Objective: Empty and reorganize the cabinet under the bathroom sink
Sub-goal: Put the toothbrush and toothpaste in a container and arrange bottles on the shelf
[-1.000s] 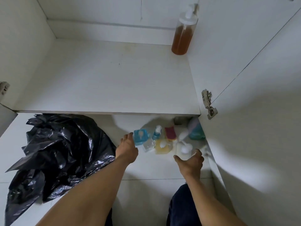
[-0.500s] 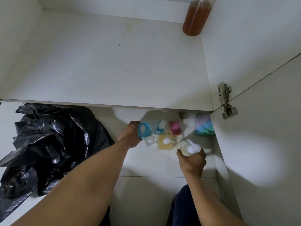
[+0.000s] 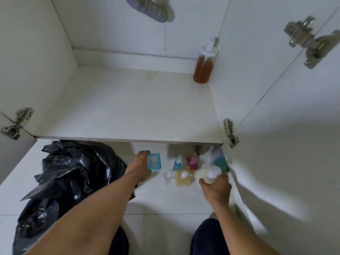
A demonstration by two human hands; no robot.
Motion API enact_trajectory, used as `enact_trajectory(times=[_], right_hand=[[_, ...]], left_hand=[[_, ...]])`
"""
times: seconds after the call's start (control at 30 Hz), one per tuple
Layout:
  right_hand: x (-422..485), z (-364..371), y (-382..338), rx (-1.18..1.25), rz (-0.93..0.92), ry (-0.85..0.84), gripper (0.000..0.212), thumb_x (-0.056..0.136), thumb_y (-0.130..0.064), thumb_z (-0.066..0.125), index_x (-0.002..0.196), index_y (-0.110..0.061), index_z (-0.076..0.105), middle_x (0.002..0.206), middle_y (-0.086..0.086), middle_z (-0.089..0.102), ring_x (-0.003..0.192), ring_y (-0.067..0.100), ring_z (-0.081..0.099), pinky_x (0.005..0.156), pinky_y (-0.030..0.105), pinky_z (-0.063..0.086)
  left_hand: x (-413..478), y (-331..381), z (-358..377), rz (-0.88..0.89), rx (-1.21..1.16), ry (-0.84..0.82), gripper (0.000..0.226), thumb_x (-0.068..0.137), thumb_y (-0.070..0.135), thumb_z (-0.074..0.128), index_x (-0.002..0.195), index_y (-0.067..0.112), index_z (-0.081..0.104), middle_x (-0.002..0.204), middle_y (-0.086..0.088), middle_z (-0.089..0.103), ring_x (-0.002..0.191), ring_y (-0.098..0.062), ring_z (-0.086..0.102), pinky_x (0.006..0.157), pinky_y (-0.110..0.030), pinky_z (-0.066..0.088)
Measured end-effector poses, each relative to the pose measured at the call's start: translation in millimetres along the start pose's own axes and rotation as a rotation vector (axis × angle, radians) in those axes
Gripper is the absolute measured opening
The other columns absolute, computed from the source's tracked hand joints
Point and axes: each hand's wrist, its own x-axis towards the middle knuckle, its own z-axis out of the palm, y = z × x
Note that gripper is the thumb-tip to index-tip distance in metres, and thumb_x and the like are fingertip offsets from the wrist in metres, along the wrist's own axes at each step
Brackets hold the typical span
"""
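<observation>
A white cabinet point(image 3: 128, 107) under the sink stands with both doors swung open, its pale shelf floor bare apart from one item. A tall clear pump bottle of amber liquid point(image 3: 203, 68) stands upright in the back right corner, close to the side wall. A grey ribbed drain hose point(image 3: 151, 11) curves across the top of the back wall. Metal hinges point(image 3: 230, 133) show on the door edges at either side.

Below the cabinet's front edge lies a white tiled floor point(image 3: 161, 199). On its left sits a crumpled black plastic rubbish bag point(image 3: 70, 181), slumped and partly open at the top.

A cluster of small bottles stands on the tiles just in front of the cabinet, towards the right: a small clear bottle point(image 3: 168, 176), a square yellow pump bottle point(image 3: 183, 179) touching it, a blue pump bottle point(image 3: 178, 161) and a pink bottle point(image 3: 192, 162) behind those, and a blurred teal bottle point(image 3: 219, 161) nearest the right door.

The left hand point(image 3: 138, 167) has its fingers wrapped round a light-blue square bottle point(image 3: 155, 161), which sits apart from the cluster, to its left — whether it is clear of the tiles cannot be told. The right hand point(image 3: 215, 187) grips a pale cream pump bottle point(image 3: 207, 174) from below, just beside the yellow one. Both forearms reach forward over dark trouser knees point(image 3: 207, 236).
</observation>
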Motion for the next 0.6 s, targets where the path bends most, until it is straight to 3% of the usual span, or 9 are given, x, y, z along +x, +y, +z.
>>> enact_trajectory(times=[0.13, 0.33, 0.47, 0.6], right_hand=[[-4.9, -26.5, -33.8, 0.046, -0.085, 0.008, 0.080, 0.065, -0.038, 0.085, 0.133, -0.016, 0.050, 0.124, 0.005, 0.061, 0.115, 0.034, 0.055, 0.088, 0.043, 0.053], [7.3, -56.6, -87.9, 0.143, -0.221, -0.002, 0.087, 0.069, -0.036, 0.084, 0.142, -0.011, 0.043, 0.133, 0.009, 0.058, 0.124, 0.033, 0.053, 0.100, 0.040, 0.047], [27.3, -58.5, -115.6, 0.133, -0.288, -0.039, 0.078, 0.066, -0.039, 0.086, 0.131, -0.009, 0.054, 0.129, 0.011, 0.058, 0.119, 0.029, 0.056, 0.100, 0.043, 0.048], [56.2, -56.5, -140.4, 0.098, -0.345, -0.067, 0.077, 0.073, -0.024, 0.086, 0.139, -0.008, 0.049, 0.131, 0.015, 0.042, 0.113, 0.027, 0.053, 0.093, 0.027, 0.042]], left_hand=[[-19.6, 23.5, -31.2, 0.086, -0.019, 0.031, 0.080, 0.081, 0.008, 0.072, 0.150, 0.017, 0.033, 0.151, -0.005, 0.039, 0.132, -0.024, 0.047, 0.108, -0.034, 0.043], [-31.0, 58.9, -65.4, 0.210, 0.012, 0.078, 0.080, 0.082, 0.017, 0.076, 0.150, 0.015, 0.034, 0.149, -0.006, 0.040, 0.132, -0.024, 0.044, 0.106, -0.031, 0.038], [-16.5, 74.1, -76.4, 0.230, -0.021, 0.138, 0.083, 0.082, 0.018, 0.078, 0.151, 0.016, 0.033, 0.151, -0.005, 0.039, 0.135, -0.025, 0.040, 0.109, -0.032, 0.036], [10.6, 86.1, -80.5, 0.233, -0.052, 0.147, 0.083, 0.085, 0.017, 0.075, 0.154, 0.014, 0.028, 0.155, -0.005, 0.033, 0.140, -0.024, 0.034, 0.113, -0.032, 0.031]])
